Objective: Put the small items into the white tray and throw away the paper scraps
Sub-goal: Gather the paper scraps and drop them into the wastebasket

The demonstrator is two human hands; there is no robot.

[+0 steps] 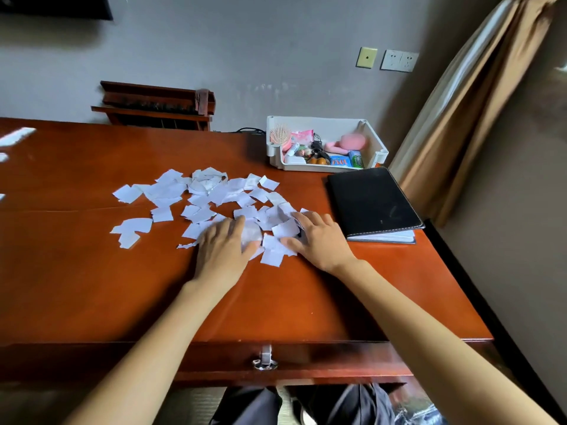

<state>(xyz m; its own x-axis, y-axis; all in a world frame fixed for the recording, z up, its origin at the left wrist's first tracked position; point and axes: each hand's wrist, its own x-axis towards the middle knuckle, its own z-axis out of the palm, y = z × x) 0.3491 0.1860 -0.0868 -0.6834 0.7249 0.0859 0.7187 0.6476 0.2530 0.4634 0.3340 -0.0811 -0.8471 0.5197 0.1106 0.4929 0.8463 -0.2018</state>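
Black folder [372, 204] (closed) lies beside paper scraps [171, 191], near white tray [372, 139].

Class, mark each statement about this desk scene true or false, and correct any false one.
1. The white plastic tray holds small items. True.
2. The black leather-look folder lies open. False: it lies closed on the reddish-brown wooden desk.
3. The left hand and right hand both rest on torn white paper scraps. True.
4. The scraps are piled inside the tray. False: they lie scattered on the desk.
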